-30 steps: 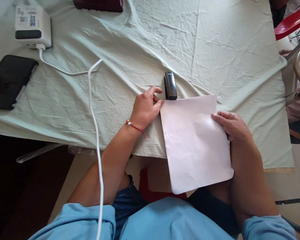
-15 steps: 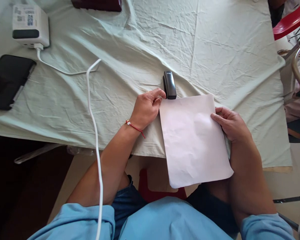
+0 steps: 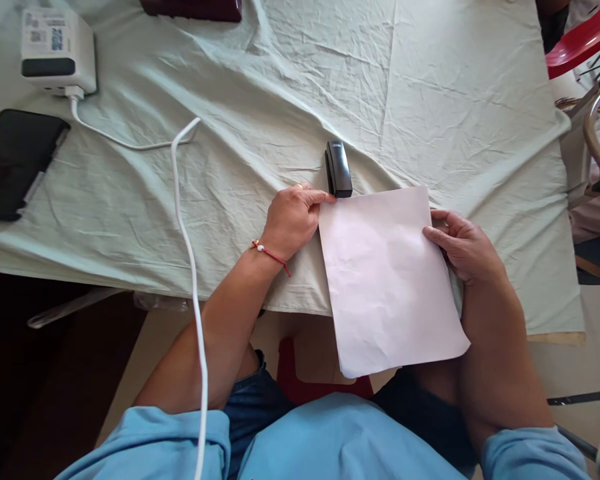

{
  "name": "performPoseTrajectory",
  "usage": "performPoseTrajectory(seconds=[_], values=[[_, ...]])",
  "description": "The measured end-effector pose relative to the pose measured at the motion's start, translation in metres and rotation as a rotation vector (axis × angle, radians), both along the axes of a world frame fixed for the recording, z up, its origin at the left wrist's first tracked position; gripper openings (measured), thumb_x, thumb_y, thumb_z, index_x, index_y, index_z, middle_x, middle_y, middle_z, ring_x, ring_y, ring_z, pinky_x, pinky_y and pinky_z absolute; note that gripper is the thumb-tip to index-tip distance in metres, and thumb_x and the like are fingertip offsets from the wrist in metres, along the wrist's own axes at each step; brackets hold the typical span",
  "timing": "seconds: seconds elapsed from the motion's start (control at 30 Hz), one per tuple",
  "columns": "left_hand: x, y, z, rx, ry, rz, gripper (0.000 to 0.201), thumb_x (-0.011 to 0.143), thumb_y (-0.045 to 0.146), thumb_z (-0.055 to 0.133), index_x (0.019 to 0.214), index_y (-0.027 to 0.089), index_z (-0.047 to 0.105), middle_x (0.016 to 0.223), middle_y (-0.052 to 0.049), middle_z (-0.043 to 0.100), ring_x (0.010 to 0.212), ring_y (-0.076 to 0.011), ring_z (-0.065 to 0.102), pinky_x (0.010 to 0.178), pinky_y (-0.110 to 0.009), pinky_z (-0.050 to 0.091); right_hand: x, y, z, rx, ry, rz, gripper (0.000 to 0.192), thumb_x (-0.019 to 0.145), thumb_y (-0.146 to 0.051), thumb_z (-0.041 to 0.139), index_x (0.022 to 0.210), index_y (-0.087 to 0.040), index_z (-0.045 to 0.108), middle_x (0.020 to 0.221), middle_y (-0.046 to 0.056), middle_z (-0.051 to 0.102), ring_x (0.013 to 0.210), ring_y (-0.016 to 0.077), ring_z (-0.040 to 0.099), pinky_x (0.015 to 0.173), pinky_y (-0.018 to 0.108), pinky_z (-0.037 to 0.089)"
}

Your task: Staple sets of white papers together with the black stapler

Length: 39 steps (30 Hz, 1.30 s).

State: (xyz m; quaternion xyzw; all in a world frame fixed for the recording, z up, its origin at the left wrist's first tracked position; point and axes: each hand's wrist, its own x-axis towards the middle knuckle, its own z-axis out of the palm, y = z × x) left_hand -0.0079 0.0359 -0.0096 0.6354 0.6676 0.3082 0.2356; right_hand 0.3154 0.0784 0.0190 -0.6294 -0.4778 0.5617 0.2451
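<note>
We note a pale green cloth [image 3: 330, 80] over the table, thin and heavily creased, with a raised fold running from twelve o'clock down toward the centre. On it, hanging past the near edge toward six o'clock, lies a white sheet of paper [image 3: 387, 280]: matte, rectangular, faintly rumpled in the middle, its lower end bowed free in the air over our lap. Its long axis runs roughly twelve to six, tipped slightly so the top leans toward eleven o'clock.

At ten o'clock a flat black phone [image 3: 15, 163] lies glossy on the cloth; beyond it sits a white boxy charger [image 3: 55, 50] with rounded corners, a smooth white cable [image 3: 190, 267] trailing down toward six o'clock. At two o'clock a red plastic chair [image 3: 580, 40] shows its edge.

Our right hand [image 3: 463, 247] pinches the sheet's right edge at three o'clock, thumb on top, fingers tucked beneath. Our left hand [image 3: 293, 220] is loosely curled, holding nothing; its forefinger tip touches the paper's top left corner, just beside the stapler.

The black stapler [image 3: 339, 170] is small, hard and slim, with a slight sheen. It lies flat at the sheet's upper left corner, long axis twelve to six, its near end meeting the paper's top edge.
</note>
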Motion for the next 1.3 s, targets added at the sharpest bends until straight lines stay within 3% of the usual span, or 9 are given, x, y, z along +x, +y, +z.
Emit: performPoseTrajectory(seconds=[0.13,0.3,0.37,0.47,0.67,0.87,0.97,1.17,1.3], values=[[0.0,0.001,-0.001,0.036,-0.053,0.023,0.041,0.096,0.012,0.054,0.117,0.025,0.087,0.11,-0.006,0.083,0.1,-0.0236,0.073,0.099,-0.036,0.056,0.003,0.003,-0.003,0.024,-0.021,-0.052,0.047,0.075,-0.039,0.09,0.117,-0.029,0.072,0.079,-0.002,0.08,0.064,0.0193,0.071,0.062,0.033,0.058],[0.001,-0.002,0.002,0.056,-0.113,0.069,0.055,0.096,0.008,0.056,0.145,0.024,0.076,0.096,-0.003,0.08,0.094,-0.0212,0.071,0.099,-0.034,0.057,0.007,0.007,-0.003,0.021,-0.015,-0.086,0.045,0.073,-0.036,0.09,0.113,-0.028,0.072,0.081,-0.002,0.081,0.063,0.0179,0.07,0.061,0.032,0.056],[0.002,-0.003,0.003,0.095,-0.133,0.061,0.059,0.097,0.007,0.052,0.149,0.026,0.073,0.105,-0.003,0.08,0.097,-0.02,0.07,0.101,-0.033,0.057,0.009,0.007,-0.002,0.012,-0.007,-0.071,0.046,0.073,-0.035,0.091,0.114,-0.028,0.072,0.08,-0.002,0.08,0.062,0.017,0.069,0.06,0.031,0.055],[0.002,-0.004,0.003,0.151,-0.122,0.024,0.06,0.1,0.007,0.049,0.147,0.032,0.076,0.115,-0.003,0.079,0.103,-0.0186,0.069,0.104,-0.031,0.056,0.012,0.006,-0.001,0.019,-0.046,-0.044,0.048,0.074,-0.038,0.091,0.117,-0.028,0.073,0.077,-0.003,0.079,0.059,0.0169,0.067,0.056,0.03,0.052],[-0.001,-0.003,-0.004,0.158,-0.05,-0.023,0.058,0.1,0.007,0.047,0.139,0.033,0.082,0.105,-0.004,0.074,0.095,-0.0176,0.068,0.098,-0.03,0.058,0.017,0.006,0.0,0.021,-0.078,-0.054,0.049,0.074,-0.04,0.092,0.117,-0.029,0.073,0.077,-0.002,0.079,0.061,0.0187,0.068,0.058,0.032,0.053],[0.004,-0.008,0.003,0.044,0.171,0.025,0.07,0.09,0.003,0.053,0.143,0.04,0.079,0.107,-0.005,0.08,0.094,-0.0225,0.069,0.082,-0.033,0.055,0.016,0.007,0.001,0.003,-0.032,-0.099,0.052,0.068,-0.038,0.095,0.114,-0.029,0.074,0.078,-0.003,0.079,0.059,0.0169,0.067,0.055,0.03,0.054],[0.006,-0.008,0.004,0.012,0.189,0.039,0.072,0.087,0.003,0.055,0.144,0.04,0.078,0.108,-0.005,0.082,0.094,-0.0248,0.071,0.079,-0.034,0.055,0.014,0.005,0.004,-0.013,-0.011,-0.122,0.049,0.067,-0.039,0.097,0.11,-0.029,0.076,0.081,-0.002,0.08,0.06,0.0167,0.068,0.055,0.03,0.056],[0.006,-0.005,0.0,0.078,-0.159,-0.017,0.064,0.091,0.002,0.052,0.138,0.032,0.082,0.123,-0.002,0.085,0.111,-0.0227,0.075,0.105,-0.038,0.059,0.007,-0.003,0.012,-0.046,0.007,-0.072,0.031,0.075,-0.038,0.096,0.1,-0.026,0.083,0.091,0.001,0.083,0.071,0.0171,0.072,0.066,0.03,0.061],[0.006,-0.006,-0.001,0.093,-0.327,0.046,0.054,0.096,0.011,0.059,0.145,0.028,0.076,0.102,-0.001,0.083,0.08,-0.0163,0.068,0.087,-0.032,0.059,0.011,0.002,0.021,0.014,-0.025,-0.168,0.019,0.08,-0.028,0.091,0.097,-0.024,0.084,0.085,0.0,0.082,0.069,0.0136,0.068,0.066,0.027,0.057]])
